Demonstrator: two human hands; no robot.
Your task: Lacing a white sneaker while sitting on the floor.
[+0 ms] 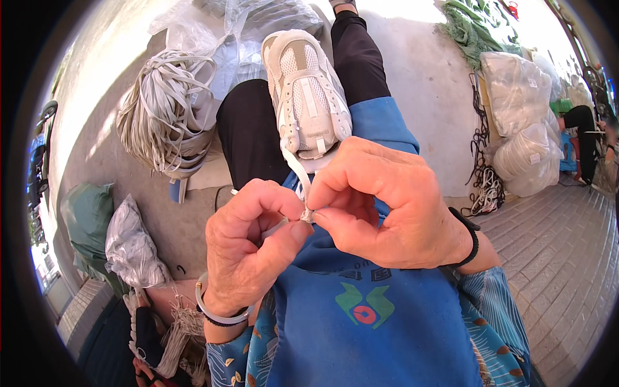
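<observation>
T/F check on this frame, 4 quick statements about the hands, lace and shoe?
1. Both hands pinch the white lace tip. True: left hand and right hand meet at it.
2. The shoe is black. False: it is white and beige.
3. The shoe rests on the person's lap. True.
4. The bundle of laces lies to the person's right. False: it lies on the left.

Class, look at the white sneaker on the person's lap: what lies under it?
The white sneaker rests on a blue apron over black-trousered legs. Its sole and whatever lies directly beneath are hidden. Both hands pinch its lace.
</observation>
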